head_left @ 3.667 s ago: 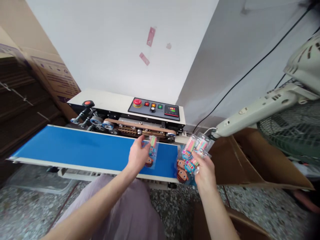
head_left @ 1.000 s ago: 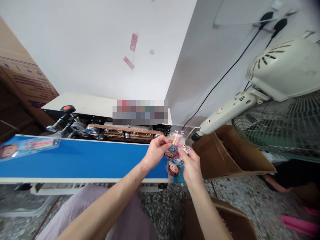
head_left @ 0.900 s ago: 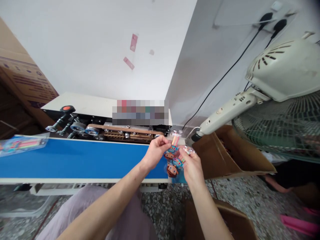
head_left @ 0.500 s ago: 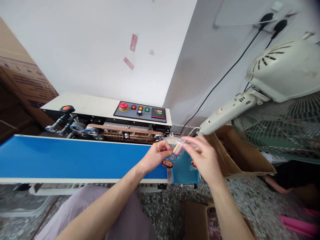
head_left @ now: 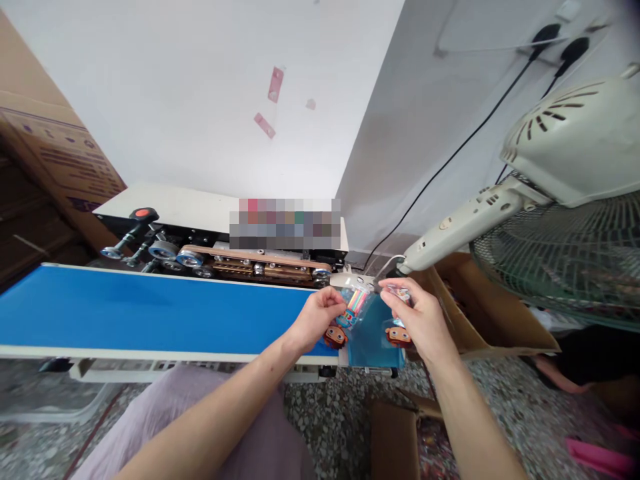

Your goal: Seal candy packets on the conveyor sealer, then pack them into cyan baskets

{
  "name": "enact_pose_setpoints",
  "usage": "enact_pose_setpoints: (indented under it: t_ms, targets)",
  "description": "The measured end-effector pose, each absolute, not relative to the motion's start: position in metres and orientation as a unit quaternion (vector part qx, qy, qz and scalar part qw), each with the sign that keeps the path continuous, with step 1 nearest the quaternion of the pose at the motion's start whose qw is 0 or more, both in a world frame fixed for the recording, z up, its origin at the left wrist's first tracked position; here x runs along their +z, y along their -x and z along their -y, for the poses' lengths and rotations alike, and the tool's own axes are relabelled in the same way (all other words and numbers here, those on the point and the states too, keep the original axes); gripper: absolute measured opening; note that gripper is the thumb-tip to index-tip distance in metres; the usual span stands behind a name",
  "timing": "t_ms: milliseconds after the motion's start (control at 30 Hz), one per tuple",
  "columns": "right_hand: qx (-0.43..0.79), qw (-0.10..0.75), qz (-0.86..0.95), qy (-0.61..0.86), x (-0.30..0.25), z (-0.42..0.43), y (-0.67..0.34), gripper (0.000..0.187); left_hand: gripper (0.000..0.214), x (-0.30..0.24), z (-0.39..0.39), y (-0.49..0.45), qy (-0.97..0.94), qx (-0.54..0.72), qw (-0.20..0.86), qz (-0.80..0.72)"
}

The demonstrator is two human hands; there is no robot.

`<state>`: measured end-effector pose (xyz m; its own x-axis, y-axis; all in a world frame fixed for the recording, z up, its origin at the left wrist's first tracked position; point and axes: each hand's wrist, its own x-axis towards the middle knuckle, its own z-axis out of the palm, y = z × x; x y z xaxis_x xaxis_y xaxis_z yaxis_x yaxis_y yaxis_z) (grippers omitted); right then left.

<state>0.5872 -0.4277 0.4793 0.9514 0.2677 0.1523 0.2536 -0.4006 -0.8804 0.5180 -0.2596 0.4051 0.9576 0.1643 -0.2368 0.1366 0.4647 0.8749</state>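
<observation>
My left hand (head_left: 320,319) pinches the left edge of a clear plastic packet (head_left: 357,301). Striped pastel sticks show inside it, and a brown cartoon face is at its lower end. A little to the right, my right hand (head_left: 417,312) has its thumb and fingers closed on a second clear packet (head_left: 399,335) with a similar cartoon face; its upper part is partly covered by my fingers. Both packets are over the right end of a sealing machine (head_left: 170,193) with a blue conveyor belt (head_left: 165,313).
A fan (head_left: 545,247) stands at the right beside an open cardboard box (head_left: 500,350). On the speckled floor, another box (head_left: 393,437) holds shiny packets. Tall cartons (head_left: 55,147) are at the left. A black cable (head_left: 445,157) runs down the wall behind.
My right hand has moved from the top of the left packet to the right, and its packet shows more clearly. The left hand keeps its pinch. The whole view has shifted slightly.
</observation>
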Motion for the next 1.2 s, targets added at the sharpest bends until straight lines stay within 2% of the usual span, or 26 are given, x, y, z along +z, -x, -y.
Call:
enact_pose_setpoints:
  t_ms: [133,233,433,600,700,767,833,900,1000,1200]
  targets:
    - [0.088,0.660,0.022,0.745,0.458,0.428,-0.589,0.037,0.012,0.392,0.267,-0.528,-0.511,-0.003,0.821,-0.256]
    - [0.184,0.722,-0.039,0.666,0.444,0.426,-0.587,0.044,0.015,0.385,0.268,-0.536,-0.513,-0.009,0.794,-0.326]
    - [0.251,0.759,-0.118,0.589,0.420,0.424,-0.586,0.047,0.022,0.383,0.260,-0.543,-0.534,0.013,0.754,-0.383]
    - [0.268,0.764,-0.128,0.573,0.408,0.418,-0.581,0.048,0.029,0.390,0.233,-0.515,-0.592,0.043,0.702,-0.393]
    - [0.277,0.766,-0.118,0.568,0.408,0.410,-0.575,0.050,0.043,0.407,0.222,-0.482,-0.696,0.133,0.609,-0.357]
    - [0.278,0.765,-0.112,0.570,0.409,0.403,-0.572,0.050,0.048,0.418,0.226,-0.467,-0.807,0.237,0.467,-0.274]
    - [0.275,0.767,-0.109,0.569,0.410,0.397,-0.570,0.051,0.046,0.423,0.238,-0.464,-0.852,0.249,0.412,-0.206]
    - [0.267,0.772,-0.100,0.568,0.412,0.392,-0.568,0.052,0.036,0.419,0.253,-0.474,-0.825,0.136,0.510,-0.202]
    - [0.249,0.764,-0.081,0.589,0.414,0.390,-0.568,0.052,0.006,0.402,0.269,-0.501,-0.711,-0.032,0.662,-0.237]
    - [0.232,0.701,-0.054,0.672,0.409,0.395,-0.574,0.055,0.015,0.384,0.272,-0.528,-0.589,-0.030,0.749,-0.304]
